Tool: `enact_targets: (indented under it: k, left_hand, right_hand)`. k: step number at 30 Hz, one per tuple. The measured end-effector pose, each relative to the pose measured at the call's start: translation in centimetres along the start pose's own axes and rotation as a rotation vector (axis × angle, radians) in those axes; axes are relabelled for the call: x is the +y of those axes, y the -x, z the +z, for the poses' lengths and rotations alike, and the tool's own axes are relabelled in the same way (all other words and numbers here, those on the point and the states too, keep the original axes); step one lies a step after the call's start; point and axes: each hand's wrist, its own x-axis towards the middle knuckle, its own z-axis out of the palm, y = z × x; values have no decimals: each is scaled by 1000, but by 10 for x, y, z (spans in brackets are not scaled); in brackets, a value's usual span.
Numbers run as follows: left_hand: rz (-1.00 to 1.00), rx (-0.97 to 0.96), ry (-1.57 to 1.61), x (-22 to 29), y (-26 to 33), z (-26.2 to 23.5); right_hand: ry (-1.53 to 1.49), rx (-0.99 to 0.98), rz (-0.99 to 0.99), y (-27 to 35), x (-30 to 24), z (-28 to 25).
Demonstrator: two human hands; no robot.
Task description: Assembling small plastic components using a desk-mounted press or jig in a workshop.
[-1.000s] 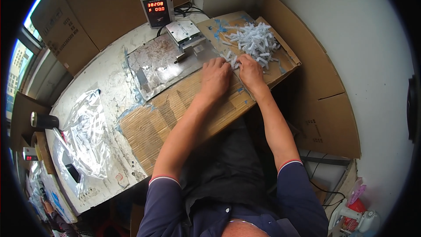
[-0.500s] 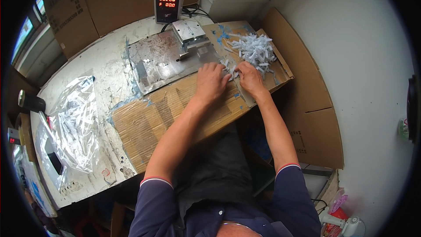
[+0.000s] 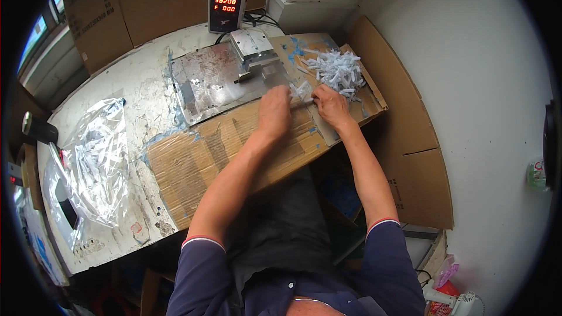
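Observation:
A heap of small, whitish, strip-like plastic pieces [image 3: 339,70] lies on the cardboard at the right, with a few loose pieces [image 3: 301,89] just in front of it. My right hand [image 3: 331,107] rests at the near edge of the heap, thumb and forefinger pinched on a small white piece. My left hand [image 3: 274,112] is closed at the near right corner of the metal plate [image 3: 205,76]; its fingers are curled and partly hidden, so what they hold cannot be made out. A metal block fixture [image 3: 252,44] stands on the plate beyond my left hand.
A box with a red digital display [image 3: 228,7] stands behind the fixture, cables beside it. Flattened cardboard [image 3: 234,146] covers the near table edge. Clear plastic bags [image 3: 102,164] and a dark cylinder [image 3: 41,131] lie at the left. Cardboard [image 3: 404,134] lines the right wall.
My left hand has moved left, away from the loose pieces, and its fingers have curled in. My right hand has stayed by the heap, shifting slightly left.

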Motion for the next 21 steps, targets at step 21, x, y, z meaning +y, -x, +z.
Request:
enact_targets:
  k: [21]
  left_hand:
    - [-3, 205, 54, 14, -7, -22]
  right_hand:
    - [-376, 263, 255, -3, -31, -12]
